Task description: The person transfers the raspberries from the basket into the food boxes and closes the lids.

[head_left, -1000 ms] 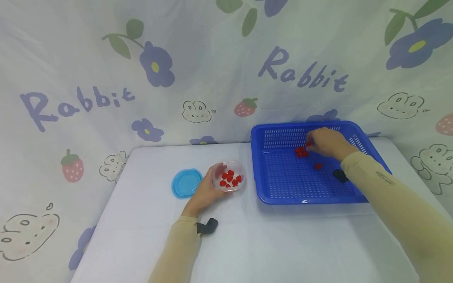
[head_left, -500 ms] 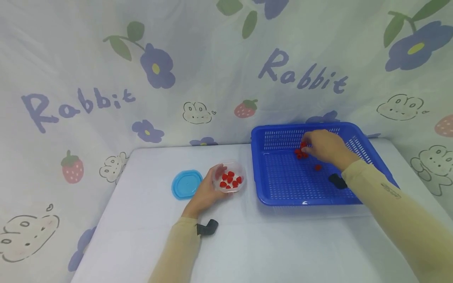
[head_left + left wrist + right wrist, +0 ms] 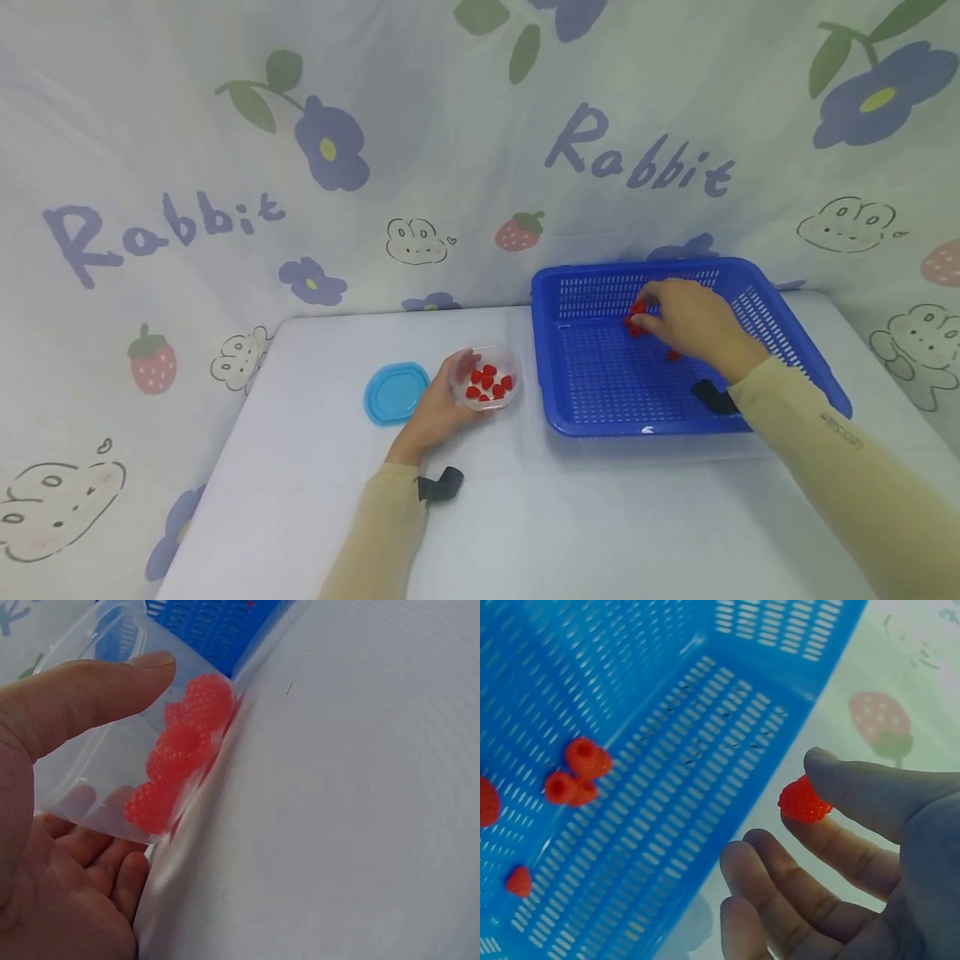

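In the head view my left hand [image 3: 435,412] grips a clear plastic tub [image 3: 502,358] from its left side, with the tub standing on the table. Several red raspberries [image 3: 178,750] lie on the tub's bottom, and my thumb [image 3: 112,682] lies across the wall in the left wrist view. Over the back of a blue basket [image 3: 592,429], my right hand [image 3: 693,321] pinches one raspberry [image 3: 801,801] between thumb and index finger. The other fingers of that hand are loosely bent. More raspberries [image 3: 589,757] lie on the basket floor close to the hand.
A light blue lid [image 3: 396,393] lies on the white table [image 3: 570,525], left of the tub. Behind the table hangs a white cloth [image 3: 420,100] printed with flowers and rabbits. The basket's slotted walls stand between the right hand and the tub.
My right hand has shifted slightly left and toward me in the basket, the raspberry at its fingertips moving with it. The left hand and tub have stayed in place.
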Demonstrator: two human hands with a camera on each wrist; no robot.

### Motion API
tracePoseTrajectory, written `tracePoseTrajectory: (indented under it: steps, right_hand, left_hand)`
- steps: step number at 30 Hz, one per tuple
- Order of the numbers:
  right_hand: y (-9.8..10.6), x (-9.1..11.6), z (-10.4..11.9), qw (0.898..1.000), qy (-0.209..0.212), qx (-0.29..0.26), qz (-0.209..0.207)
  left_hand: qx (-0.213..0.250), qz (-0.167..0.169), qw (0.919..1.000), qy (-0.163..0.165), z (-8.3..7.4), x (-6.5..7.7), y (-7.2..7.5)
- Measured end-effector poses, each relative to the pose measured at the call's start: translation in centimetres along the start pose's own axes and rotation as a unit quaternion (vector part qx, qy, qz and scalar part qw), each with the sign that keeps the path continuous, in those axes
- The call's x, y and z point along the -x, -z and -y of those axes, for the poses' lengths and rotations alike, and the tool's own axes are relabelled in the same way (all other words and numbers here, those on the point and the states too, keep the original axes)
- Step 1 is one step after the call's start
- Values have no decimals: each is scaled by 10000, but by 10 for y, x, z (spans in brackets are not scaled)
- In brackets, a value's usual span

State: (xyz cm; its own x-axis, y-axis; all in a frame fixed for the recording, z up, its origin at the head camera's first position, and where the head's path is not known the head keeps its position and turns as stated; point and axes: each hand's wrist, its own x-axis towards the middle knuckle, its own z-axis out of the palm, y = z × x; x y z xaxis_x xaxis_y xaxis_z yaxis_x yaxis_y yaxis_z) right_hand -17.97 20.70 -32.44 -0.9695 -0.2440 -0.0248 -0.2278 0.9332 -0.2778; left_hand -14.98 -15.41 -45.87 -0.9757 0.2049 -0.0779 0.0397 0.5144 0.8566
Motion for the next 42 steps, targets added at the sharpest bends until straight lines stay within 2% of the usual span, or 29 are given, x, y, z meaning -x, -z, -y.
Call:
tracePoseTrajectory:
  steps: [5, 13, 26, 36, 42]
  right_hand:
    - [0, 7, 7, 9997, 47, -215, -109]
    - [5, 19, 21, 9981, 38, -468, -392]
    - [2, 41, 41, 9901, 557, -654, -1114]
    - [-8, 47, 53, 9826, 682, -1034, -1381]
    - [-20, 49, 64, 9793, 647, -1412, -1295]
  left_hand:
    - [20, 41, 10000, 61, 2, 1, 0]
    - [31, 12, 10000, -21, -1, 1, 1]
    - [3, 31, 10000, -16, -2, 1, 1]
    - [14, 51, 9999, 110, -4, 1, 3]
    - [-10, 57, 10000, 78, -2, 0, 1]
